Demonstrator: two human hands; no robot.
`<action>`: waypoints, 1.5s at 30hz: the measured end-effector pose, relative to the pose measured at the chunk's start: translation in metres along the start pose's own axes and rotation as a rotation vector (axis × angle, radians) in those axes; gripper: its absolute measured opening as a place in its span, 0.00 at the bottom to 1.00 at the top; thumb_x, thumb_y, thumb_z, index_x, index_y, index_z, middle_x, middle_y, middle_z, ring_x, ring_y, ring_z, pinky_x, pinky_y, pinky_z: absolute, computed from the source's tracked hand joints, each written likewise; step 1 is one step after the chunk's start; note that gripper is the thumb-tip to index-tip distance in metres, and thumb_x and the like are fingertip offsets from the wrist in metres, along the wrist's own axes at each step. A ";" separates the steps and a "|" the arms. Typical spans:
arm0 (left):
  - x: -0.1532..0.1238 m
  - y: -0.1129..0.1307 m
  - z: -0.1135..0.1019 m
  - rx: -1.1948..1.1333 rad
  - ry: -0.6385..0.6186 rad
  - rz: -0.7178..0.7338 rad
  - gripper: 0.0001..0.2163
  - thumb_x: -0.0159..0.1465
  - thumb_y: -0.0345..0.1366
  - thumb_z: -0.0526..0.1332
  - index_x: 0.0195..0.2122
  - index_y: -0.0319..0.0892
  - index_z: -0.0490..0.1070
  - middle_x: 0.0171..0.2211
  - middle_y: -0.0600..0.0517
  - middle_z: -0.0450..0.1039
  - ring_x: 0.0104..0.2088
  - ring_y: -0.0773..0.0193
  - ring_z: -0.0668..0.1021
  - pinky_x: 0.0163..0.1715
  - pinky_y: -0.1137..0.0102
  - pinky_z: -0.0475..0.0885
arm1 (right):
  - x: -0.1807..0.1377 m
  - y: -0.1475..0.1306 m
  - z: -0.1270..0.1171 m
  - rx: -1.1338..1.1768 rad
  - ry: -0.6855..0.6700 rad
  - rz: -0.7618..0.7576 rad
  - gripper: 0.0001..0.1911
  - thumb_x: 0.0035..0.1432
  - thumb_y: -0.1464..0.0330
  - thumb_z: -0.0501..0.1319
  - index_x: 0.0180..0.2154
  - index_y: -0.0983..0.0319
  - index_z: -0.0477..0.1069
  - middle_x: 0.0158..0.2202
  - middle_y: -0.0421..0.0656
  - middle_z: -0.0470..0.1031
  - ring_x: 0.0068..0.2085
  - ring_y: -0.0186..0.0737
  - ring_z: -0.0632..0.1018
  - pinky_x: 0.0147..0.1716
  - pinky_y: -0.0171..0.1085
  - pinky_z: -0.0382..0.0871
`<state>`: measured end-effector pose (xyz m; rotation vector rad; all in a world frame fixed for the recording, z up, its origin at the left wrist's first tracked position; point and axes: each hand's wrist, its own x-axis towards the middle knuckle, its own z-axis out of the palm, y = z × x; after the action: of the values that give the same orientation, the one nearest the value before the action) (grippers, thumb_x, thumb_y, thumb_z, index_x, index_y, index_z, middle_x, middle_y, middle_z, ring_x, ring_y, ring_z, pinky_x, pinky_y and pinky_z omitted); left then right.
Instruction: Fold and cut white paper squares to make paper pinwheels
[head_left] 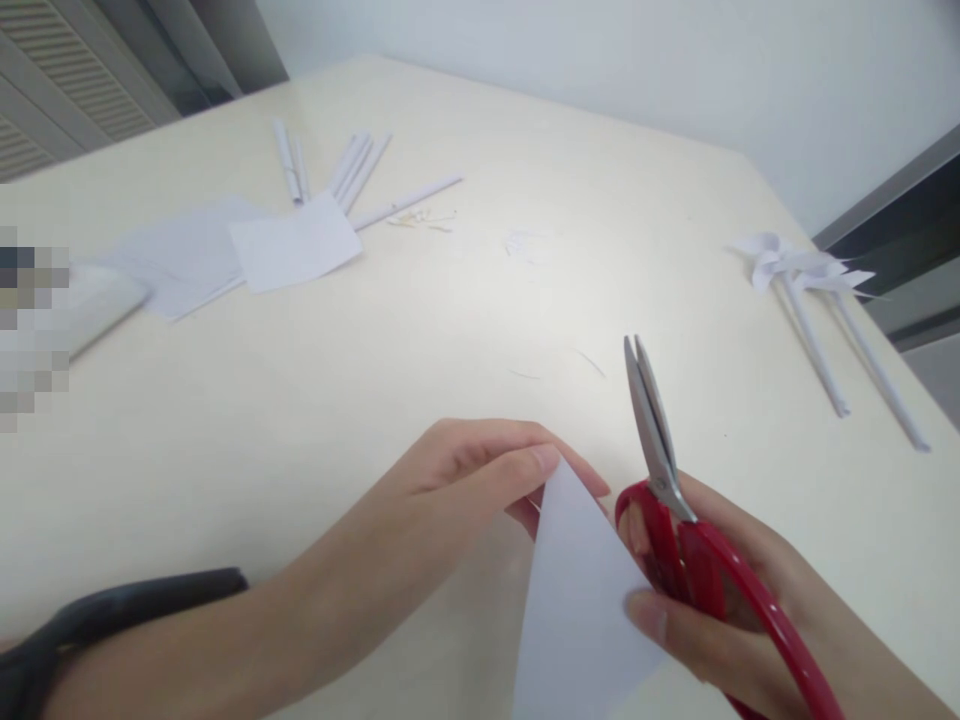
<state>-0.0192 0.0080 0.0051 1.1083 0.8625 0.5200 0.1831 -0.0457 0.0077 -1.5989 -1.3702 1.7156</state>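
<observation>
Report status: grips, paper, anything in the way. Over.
Left grip pinching white paper at its tip. Right grip holding red scissors, also touching paper. Blades slightly apart, off the paper. Thin slivers beyond, apparently not in the way.

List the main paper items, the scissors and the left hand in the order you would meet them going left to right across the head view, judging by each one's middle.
Larger loose sheets, smaller white sheet, left hand, held white paper, red-handled scissors, paper pinwheels.
</observation>
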 end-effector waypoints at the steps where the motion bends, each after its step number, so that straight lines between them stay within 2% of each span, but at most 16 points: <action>1: 0.000 0.001 0.000 0.014 0.009 0.007 0.14 0.69 0.37 0.52 0.33 0.45 0.78 0.33 0.56 0.80 0.37 0.66 0.79 0.39 0.76 0.71 | 0.000 0.000 0.000 -0.006 0.000 0.000 0.13 0.52 0.74 0.64 0.28 0.58 0.58 0.24 0.32 0.60 0.24 0.29 0.63 0.23 0.28 0.61; 4: 0.000 0.004 -0.001 0.038 0.013 -0.020 0.15 0.69 0.36 0.53 0.32 0.44 0.78 0.31 0.57 0.79 0.33 0.68 0.78 0.35 0.78 0.70 | 0.000 0.002 -0.001 -0.012 0.005 -0.003 0.14 0.51 0.75 0.64 0.28 0.57 0.58 0.25 0.32 0.60 0.25 0.29 0.64 0.25 0.27 0.63; 9: -0.001 0.009 0.001 0.053 0.023 -0.074 0.14 0.68 0.36 0.53 0.32 0.43 0.78 0.31 0.55 0.80 0.32 0.65 0.78 0.34 0.75 0.71 | 0.001 0.004 -0.001 -0.022 0.021 -0.011 0.12 0.52 0.74 0.63 0.29 0.57 0.59 0.26 0.33 0.62 0.26 0.31 0.67 0.27 0.29 0.66; 17: 0.001 0.008 0.002 0.065 0.030 -0.051 0.15 0.67 0.34 0.53 0.29 0.44 0.78 0.28 0.56 0.79 0.31 0.66 0.78 0.33 0.76 0.70 | 0.002 0.002 -0.001 -0.050 0.015 -0.034 0.12 0.52 0.74 0.64 0.29 0.57 0.60 0.25 0.33 0.61 0.25 0.31 0.67 0.26 0.30 0.65; 20: 0.002 0.007 0.002 0.043 0.021 -0.080 0.14 0.66 0.36 0.54 0.30 0.44 0.78 0.30 0.56 0.79 0.33 0.65 0.78 0.35 0.75 0.70 | 0.001 0.001 0.000 -0.020 0.071 -0.026 0.12 0.52 0.72 0.65 0.28 0.58 0.61 0.24 0.33 0.63 0.24 0.30 0.67 0.23 0.29 0.63; 24: 0.004 0.004 0.003 -0.029 -0.038 -0.176 0.09 0.63 0.36 0.58 0.29 0.44 0.76 0.29 0.55 0.78 0.33 0.64 0.78 0.36 0.73 0.71 | 0.002 0.000 -0.002 0.008 0.220 -0.014 0.12 0.51 0.69 0.67 0.29 0.57 0.63 0.20 0.31 0.63 0.20 0.29 0.64 0.18 0.29 0.57; 27: 0.005 0.001 0.003 -0.075 -0.066 -0.225 0.06 0.60 0.33 0.60 0.27 0.43 0.75 0.29 0.54 0.79 0.30 0.65 0.77 0.33 0.73 0.71 | 0.005 -0.001 -0.008 0.053 0.306 -0.015 0.12 0.51 0.67 0.69 0.30 0.56 0.65 0.21 0.32 0.64 0.20 0.30 0.65 0.18 0.30 0.59; 30: 0.007 -0.002 0.002 -0.065 -0.038 -0.235 0.03 0.57 0.32 0.62 0.28 0.42 0.75 0.28 0.53 0.80 0.28 0.66 0.78 0.30 0.74 0.71 | 0.008 0.001 -0.013 0.115 0.371 -0.025 0.11 0.51 0.65 0.68 0.32 0.56 0.66 0.22 0.34 0.65 0.20 0.32 0.66 0.17 0.31 0.60; 34: 0.008 -0.003 0.002 -0.045 -0.005 -0.232 0.03 0.54 0.32 0.64 0.30 0.42 0.77 0.28 0.53 0.80 0.27 0.66 0.78 0.29 0.74 0.71 | 0.011 0.003 -0.018 0.173 0.391 -0.072 0.10 0.52 0.63 0.67 0.31 0.56 0.66 0.22 0.35 0.64 0.20 0.33 0.66 0.16 0.33 0.58; 38: 0.008 -0.001 0.001 -0.070 -0.038 -0.235 0.04 0.55 0.31 0.64 0.31 0.43 0.78 0.28 0.53 0.80 0.28 0.67 0.78 0.30 0.75 0.71 | 0.011 0.002 -0.018 0.228 0.401 -0.082 0.10 0.52 0.64 0.67 0.30 0.56 0.66 0.23 0.36 0.64 0.21 0.34 0.65 0.18 0.34 0.58; 45: 0.008 0.007 -0.001 -0.009 -0.040 -0.266 0.03 0.57 0.31 0.63 0.30 0.43 0.77 0.25 0.54 0.79 0.28 0.68 0.78 0.31 0.77 0.70 | 0.008 0.003 -0.016 0.385 0.428 -0.121 0.08 0.52 0.72 0.66 0.29 0.57 0.67 0.27 0.36 0.62 0.27 0.32 0.63 0.21 0.29 0.61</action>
<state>-0.0157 0.0171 0.0087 0.9748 0.9544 0.2798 0.1971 -0.0347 0.0033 -1.5102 -0.8517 1.3601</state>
